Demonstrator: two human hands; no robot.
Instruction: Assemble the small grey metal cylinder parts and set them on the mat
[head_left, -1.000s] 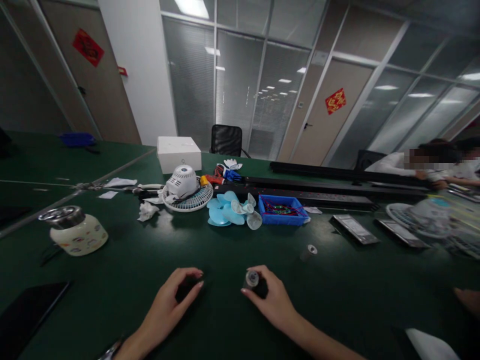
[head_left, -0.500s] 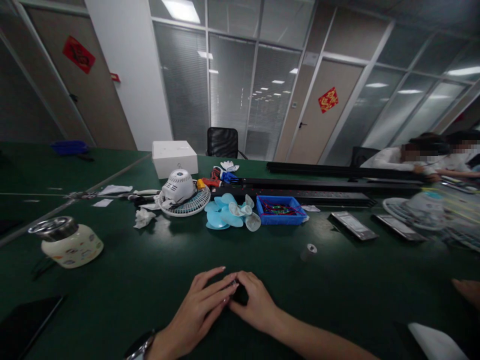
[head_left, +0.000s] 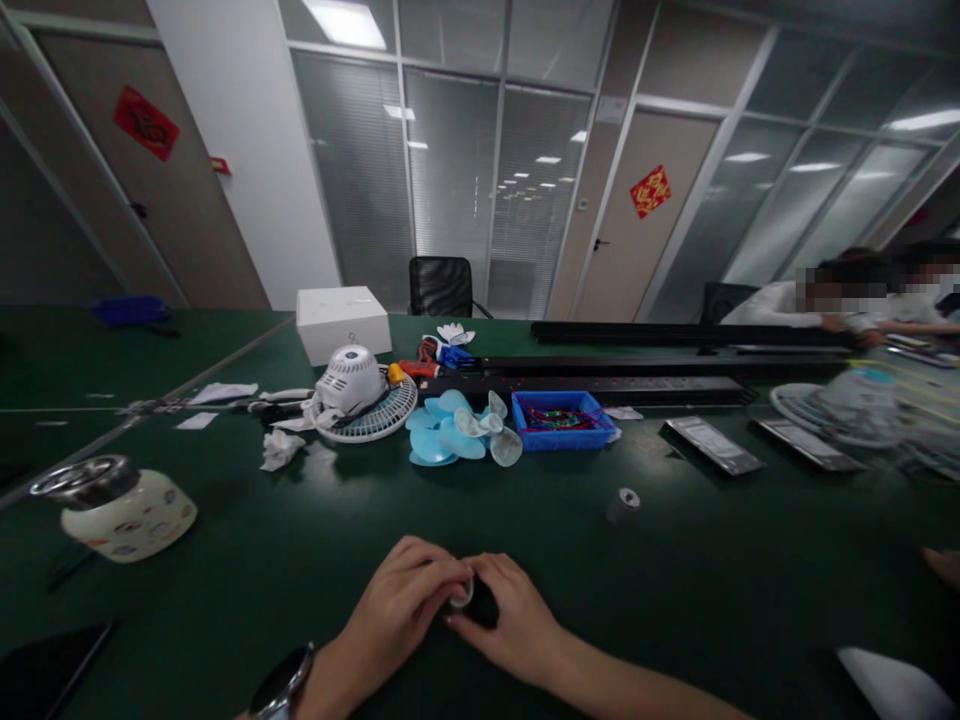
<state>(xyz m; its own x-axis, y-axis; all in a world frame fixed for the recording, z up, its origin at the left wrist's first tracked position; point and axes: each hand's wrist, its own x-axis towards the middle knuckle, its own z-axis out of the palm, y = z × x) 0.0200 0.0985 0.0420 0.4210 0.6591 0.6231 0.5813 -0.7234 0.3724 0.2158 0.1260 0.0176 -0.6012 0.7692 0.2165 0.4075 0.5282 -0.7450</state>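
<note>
My left hand (head_left: 405, 605), with a watch on its wrist, has its fingers bent and pinched on a small round, pale-rimmed piece (head_left: 466, 592). On the other side of that piece, the curled thumb and forefinger of my right hand (head_left: 517, 615) close on it. Much of the piece is covered by fingers, so its kind cannot be made out. Both hands are low over the dark green table (head_left: 570, 560). A small grey metal cylinder (head_left: 624, 506) stands on the table beyond my right hand.
Light blue fan blades (head_left: 442, 440), a blue tray (head_left: 562, 437) with wires, a white fan body (head_left: 351, 378) and a white box (head_left: 343, 325) lie ahead. At left is a cream steel-topped jar (head_left: 131, 520). Two flat metal units (head_left: 712, 446) lie right. People sit at far right.
My left fingers, more stretched out before, have curled in around the small piece, and its pale rim shows now. My right hand has barely moved. The view has shifted slightly.
</note>
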